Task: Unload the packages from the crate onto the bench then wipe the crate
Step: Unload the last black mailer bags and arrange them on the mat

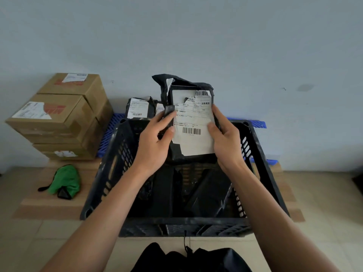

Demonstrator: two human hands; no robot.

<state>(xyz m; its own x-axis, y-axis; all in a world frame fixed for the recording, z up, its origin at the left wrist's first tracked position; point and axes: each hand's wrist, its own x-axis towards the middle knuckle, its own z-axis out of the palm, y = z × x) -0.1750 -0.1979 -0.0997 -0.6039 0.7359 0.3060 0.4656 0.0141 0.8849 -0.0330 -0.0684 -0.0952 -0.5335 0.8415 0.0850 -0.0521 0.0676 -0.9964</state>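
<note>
1. Above the far half of the black crate (261, 165), seen from the head camera: a black poly-bag package (191, 114) with a torn white shipping label, held up between both hands, long axis running away from the body toward the wall.
2. Left hand (155, 142) curled round the package's left edge, thumb pressing on the label's front; right hand (224, 138) curled round the right edge, thumb on the label too. Neither hand nearer than the other; package centred between them, just ahead of the knuckles.
3. Straight beyond the package, past the crate's far rim: the blue bench (113, 134), already carrying two bagged parcels (140, 108). Likely a short push forward over the rim to set this one beside them.
4. Down inside the crate, below the wrists: more dark packages (198, 191), count hard to tell in the gloom, possibly three or four. Unloading judged only partly done.
5. Left of the crate: stacked cardboard boxes (59, 114), and a green cloth (64, 181) on the floor, well apart from both hands, probably for the wiping.
</note>
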